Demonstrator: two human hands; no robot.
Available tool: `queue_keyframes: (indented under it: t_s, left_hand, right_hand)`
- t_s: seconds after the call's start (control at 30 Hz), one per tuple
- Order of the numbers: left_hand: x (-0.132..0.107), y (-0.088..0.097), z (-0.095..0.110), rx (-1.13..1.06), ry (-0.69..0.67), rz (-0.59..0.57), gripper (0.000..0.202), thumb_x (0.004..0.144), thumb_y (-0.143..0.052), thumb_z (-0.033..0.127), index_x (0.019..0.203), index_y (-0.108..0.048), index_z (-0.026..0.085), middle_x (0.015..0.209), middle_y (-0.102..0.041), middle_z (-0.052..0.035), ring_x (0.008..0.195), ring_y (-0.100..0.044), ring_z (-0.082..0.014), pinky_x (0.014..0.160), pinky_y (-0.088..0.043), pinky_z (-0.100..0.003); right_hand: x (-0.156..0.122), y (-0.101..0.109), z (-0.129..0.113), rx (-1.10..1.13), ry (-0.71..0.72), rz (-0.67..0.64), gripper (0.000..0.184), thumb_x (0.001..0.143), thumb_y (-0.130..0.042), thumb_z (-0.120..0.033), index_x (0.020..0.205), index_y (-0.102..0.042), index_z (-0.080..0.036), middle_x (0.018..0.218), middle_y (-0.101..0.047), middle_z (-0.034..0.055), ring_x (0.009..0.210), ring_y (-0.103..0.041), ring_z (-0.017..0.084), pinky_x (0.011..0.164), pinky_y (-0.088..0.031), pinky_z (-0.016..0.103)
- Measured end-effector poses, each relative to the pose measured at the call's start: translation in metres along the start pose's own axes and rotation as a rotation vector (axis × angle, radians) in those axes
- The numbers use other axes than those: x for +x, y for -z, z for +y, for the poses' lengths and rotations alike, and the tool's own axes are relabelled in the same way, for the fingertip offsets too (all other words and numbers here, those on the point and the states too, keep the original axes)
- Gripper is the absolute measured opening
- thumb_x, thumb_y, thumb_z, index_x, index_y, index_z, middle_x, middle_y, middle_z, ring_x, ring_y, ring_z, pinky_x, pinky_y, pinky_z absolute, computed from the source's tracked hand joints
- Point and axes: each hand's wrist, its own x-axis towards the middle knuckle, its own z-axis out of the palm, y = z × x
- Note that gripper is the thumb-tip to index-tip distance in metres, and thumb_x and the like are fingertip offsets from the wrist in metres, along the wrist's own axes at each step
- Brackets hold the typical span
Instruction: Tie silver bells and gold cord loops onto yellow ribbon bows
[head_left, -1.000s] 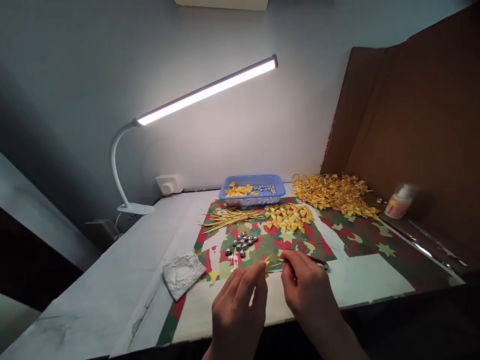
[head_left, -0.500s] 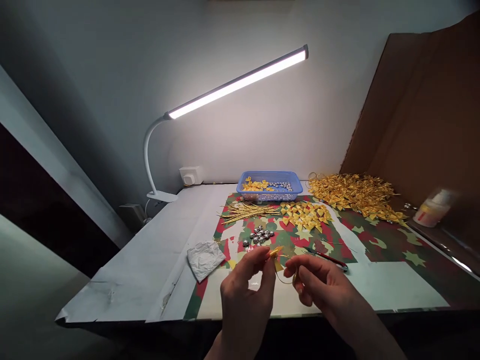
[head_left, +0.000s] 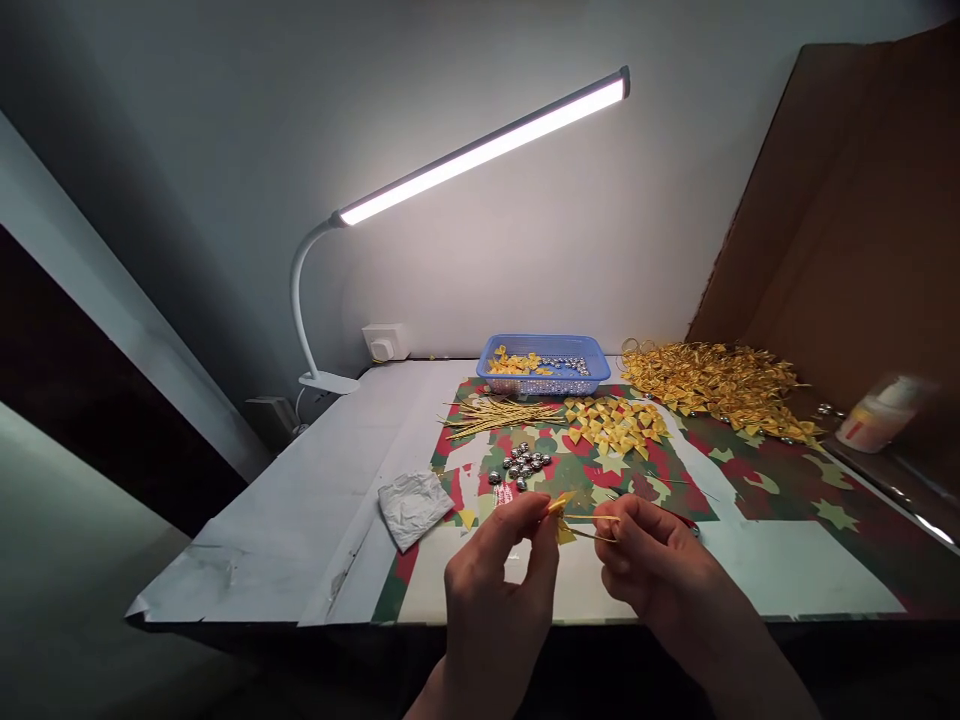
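Yellow bow (head_left: pixel 561 512) sits pinched at the left hand (head_left: pixel 499 580) fingertips, held above the near edge of the patterned paper (head_left: pixel 750 480), just in front of the silver bells (head_left: pixel 525 462). The right hand (head_left: pixel 660 570) is closed on a thin gold cord (head_left: pixel 589 527) that runs from its fingers across to the bow. Half a second ago that cord hung as a slack loop below the two hands; now it lies nearly straight and level between them (two strands, as far as can be made out), and the right hand has shifted a little away from the left. So the cord looks drawn taut through or against the bow, which I judge to be a tie or threading step tightening up; whether a knot exists is too small to tell. The view has barely moved since then.

Behind: loose pile of yellow bows (head_left: pixel 615 420), bundle of cut gold cords (head_left: pixel 499 413), blue basket (head_left: pixel 544 362), big heap of finished gold pieces (head_left: pixel 712 380), crumpled foil (head_left: pixel 412 505), clamp lamp (head_left: pixel 480 150), a blurred white bottle (head_left: pixel 877 412) by the cardboard screen (head_left: pixel 847 200).
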Motion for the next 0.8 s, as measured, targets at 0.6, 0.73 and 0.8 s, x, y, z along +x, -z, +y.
queue_keyframes:
  t_s: [0.6, 0.73, 0.8]
  left_hand:
    - [0.002, 0.004, 0.005, 0.027, 0.000, 0.002, 0.019, 0.079, -0.068, 0.005, 0.092, -0.069, 0.018, 0.078, -0.078, -0.0001, 0.067, -0.074, -0.0130, 0.066, -0.062, -0.018]
    - [0.001, 0.005, 0.004, 0.010, 0.008, -0.009, 0.021, 0.080, -0.067, 0.004, 0.094, -0.068, 0.020, 0.079, -0.077, 0.0005, 0.066, -0.074, -0.0133, 0.066, -0.062, -0.020]
    - [0.001, 0.006, 0.005, 0.010, 0.007, -0.014, 0.022, 0.080, -0.068, 0.005, 0.095, -0.067, 0.020, 0.078, -0.077, 0.0008, 0.066, -0.074, -0.0131, 0.066, -0.062, -0.020]
  right_hand:
    - [-0.002, -0.001, 0.010, -0.161, 0.053, -0.033, 0.027, 0.089, -0.067, -0.043, 0.078, -0.067, -0.018, 0.073, -0.048, -0.0020, 0.063, -0.038, 0.008, 0.058, -0.033, 0.020]
    - [-0.007, -0.006, 0.004, -0.032, 0.019, -0.093, 0.029, 0.089, -0.066, -0.042, 0.074, -0.064, -0.018, 0.076, -0.044, -0.0010, 0.067, -0.034, 0.010, 0.058, -0.034, 0.020]
    - [-0.009, -0.009, 0.002, 0.031, -0.004, -0.113, 0.029, 0.089, -0.067, -0.041, 0.073, -0.065, -0.017, 0.075, -0.043, -0.0009, 0.067, -0.034, 0.011, 0.058, -0.034, 0.020]
